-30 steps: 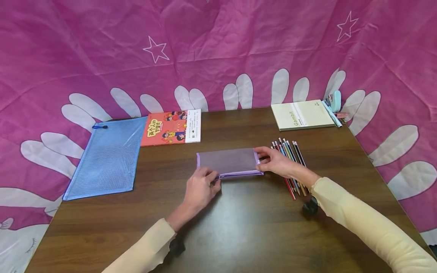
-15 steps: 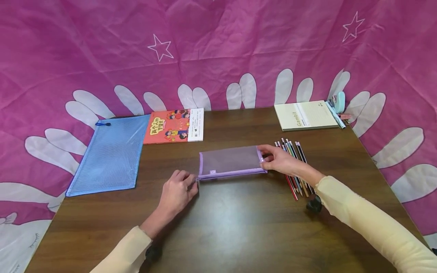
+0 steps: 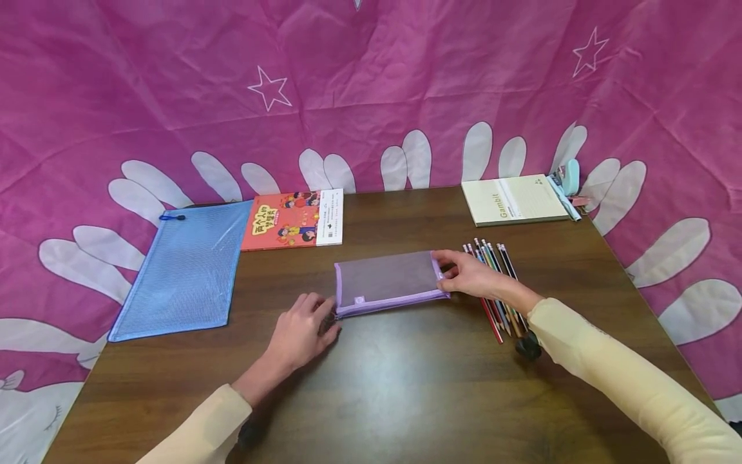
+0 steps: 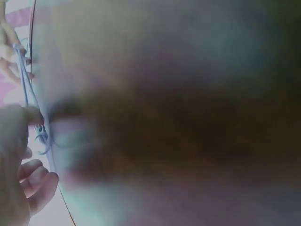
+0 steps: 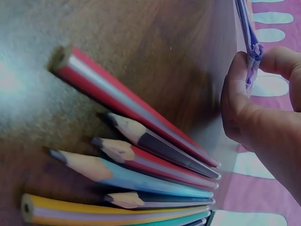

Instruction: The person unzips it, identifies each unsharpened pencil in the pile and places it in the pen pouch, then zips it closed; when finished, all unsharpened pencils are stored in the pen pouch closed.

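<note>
A purple-edged mesh zipper pouch (image 3: 385, 278) lies on the wooden table, its zipped edge toward me. My right hand (image 3: 471, 276) pinches the pouch's right end between thumb and fingers. In the right wrist view, that end of the pouch (image 5: 254, 54) stands between the fingertips. My left hand (image 3: 297, 330) is at the pouch's front left corner, index fingertip right at it and thumb apart. The left wrist view is mostly blurred, with the left hand (image 4: 21, 155) beside a small zipper pull (image 4: 41, 135).
Several pencils (image 3: 493, 316) lie under and beside my right forearm. A blue mesh folder (image 3: 185, 270) and a red book (image 3: 284, 222) lie at the back left. Back right are a Gambit notebook (image 3: 516, 201) and small stationery with a light-blue item (image 3: 571, 177). A pink curtain hangs behind.
My left hand drew the zipper pull leftward along the front edge to the left corner, then its thumb and fingers parted. My right hand kept its hold on the right end.
</note>
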The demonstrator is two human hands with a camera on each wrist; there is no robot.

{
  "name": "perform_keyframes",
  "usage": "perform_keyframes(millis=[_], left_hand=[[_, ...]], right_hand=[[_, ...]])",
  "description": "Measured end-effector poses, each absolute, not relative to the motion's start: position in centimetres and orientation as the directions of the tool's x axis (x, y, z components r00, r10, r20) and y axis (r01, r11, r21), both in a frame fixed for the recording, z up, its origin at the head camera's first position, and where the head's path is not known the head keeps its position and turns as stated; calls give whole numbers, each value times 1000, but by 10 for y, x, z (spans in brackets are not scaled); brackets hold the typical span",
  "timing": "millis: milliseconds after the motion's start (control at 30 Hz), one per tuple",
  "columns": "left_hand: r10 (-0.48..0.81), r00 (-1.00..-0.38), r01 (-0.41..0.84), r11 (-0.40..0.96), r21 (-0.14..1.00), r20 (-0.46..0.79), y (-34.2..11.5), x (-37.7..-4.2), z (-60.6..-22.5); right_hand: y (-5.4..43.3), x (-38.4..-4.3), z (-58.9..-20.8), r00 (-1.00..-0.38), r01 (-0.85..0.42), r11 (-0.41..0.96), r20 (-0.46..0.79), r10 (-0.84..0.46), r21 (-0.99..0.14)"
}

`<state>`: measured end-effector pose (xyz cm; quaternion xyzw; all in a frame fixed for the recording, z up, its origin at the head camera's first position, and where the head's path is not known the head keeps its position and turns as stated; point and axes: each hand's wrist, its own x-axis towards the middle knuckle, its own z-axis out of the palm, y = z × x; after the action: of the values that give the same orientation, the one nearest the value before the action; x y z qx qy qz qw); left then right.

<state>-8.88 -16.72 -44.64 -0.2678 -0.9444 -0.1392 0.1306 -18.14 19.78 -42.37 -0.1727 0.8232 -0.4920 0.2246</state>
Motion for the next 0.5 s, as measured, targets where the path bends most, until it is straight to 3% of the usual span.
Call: perform_keyframes(millis=[167, 333, 500], left_hand=[[524, -830, 557, 752, 352, 193, -150, -107, -432], [666, -744, 627, 670, 398, 53, -125, -131, -415], [728, -682, 653, 645, 396, -61, -107, -145, -411]], right_hand=[[198, -185, -421, -839, -101, 514, -205, -505, -852], [196, -190, -421, -818, -125, 536, -219, -532, -835], [192, -195, -420, -806, -142, 541, -221, -550, -829]])
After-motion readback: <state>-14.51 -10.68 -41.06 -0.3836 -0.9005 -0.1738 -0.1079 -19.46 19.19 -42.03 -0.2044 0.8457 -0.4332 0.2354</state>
